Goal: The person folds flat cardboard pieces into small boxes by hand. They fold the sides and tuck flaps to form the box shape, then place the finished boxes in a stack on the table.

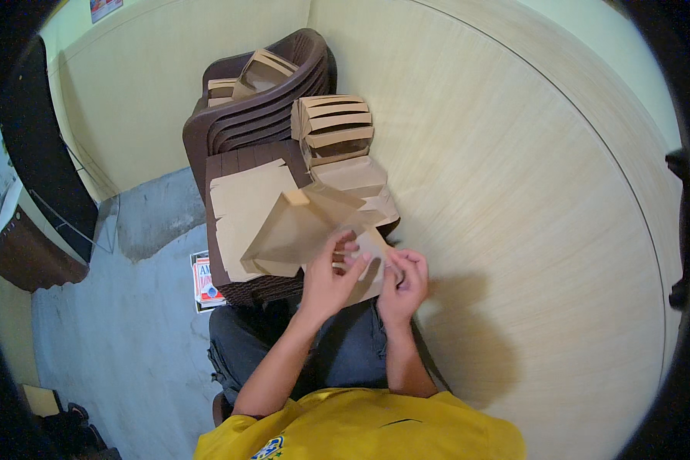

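Observation:
A partly folded brown cardboard box (303, 226) is tilted above my lap, its wide panel raised toward the left. My left hand (330, 277) has its fingers bent around the near flap, the thumb toward the right. At the box's right corner, my right hand (403, 287) pinches the cardboard between thumb and fingers. Under the raised panel, flat brown cardboard blanks (257, 192) lie on a dark brown slatted stack (224, 157). Just beyond the box sits another open brown box (353, 175). My hands hide part of the near flaps.
Several nested boxes (333, 126) stand by the wood-patterned wall (498, 153) on the right. Stacked brown plastic chairs (264, 115) behind hold more boxes (264, 73). Left of the slatted stack, printed papers (205, 284) lie on the grey floor (123, 330).

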The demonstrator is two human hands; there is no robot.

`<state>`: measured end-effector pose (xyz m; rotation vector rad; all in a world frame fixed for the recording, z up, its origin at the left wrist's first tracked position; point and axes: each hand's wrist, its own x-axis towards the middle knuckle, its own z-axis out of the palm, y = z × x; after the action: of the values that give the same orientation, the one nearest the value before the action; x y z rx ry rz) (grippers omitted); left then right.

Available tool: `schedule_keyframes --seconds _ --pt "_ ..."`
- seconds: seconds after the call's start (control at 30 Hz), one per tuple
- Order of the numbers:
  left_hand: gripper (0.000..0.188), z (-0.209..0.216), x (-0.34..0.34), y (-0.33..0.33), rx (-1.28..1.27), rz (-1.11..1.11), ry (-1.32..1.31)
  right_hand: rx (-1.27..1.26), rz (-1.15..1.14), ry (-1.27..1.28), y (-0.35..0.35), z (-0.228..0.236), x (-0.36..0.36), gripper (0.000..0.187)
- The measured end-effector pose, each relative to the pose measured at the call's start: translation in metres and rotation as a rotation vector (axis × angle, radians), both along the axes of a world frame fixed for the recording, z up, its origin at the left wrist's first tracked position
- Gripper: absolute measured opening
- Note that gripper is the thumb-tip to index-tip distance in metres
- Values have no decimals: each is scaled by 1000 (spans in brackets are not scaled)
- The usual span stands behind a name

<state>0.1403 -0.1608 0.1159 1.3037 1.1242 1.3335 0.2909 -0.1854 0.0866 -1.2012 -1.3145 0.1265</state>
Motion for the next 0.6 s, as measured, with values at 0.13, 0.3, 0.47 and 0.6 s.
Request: schedule_keyframes --seconds 0.13,0.3,0.47,0.6 --pt "41 -1 18 17 -91 237 -230 150 158 -167 -7 3 -16 29" --pt "16 -6 33 25 -64 261 -186 -198 49 -432 -12 24 -14 50" --pt "17 -11 41 18 -48 145 6 -435 -80 -497 -13 33 -10 51" --pt "18 -17 36 11 -118 91 110 -394 -138 -619 -13 31 -1 36"
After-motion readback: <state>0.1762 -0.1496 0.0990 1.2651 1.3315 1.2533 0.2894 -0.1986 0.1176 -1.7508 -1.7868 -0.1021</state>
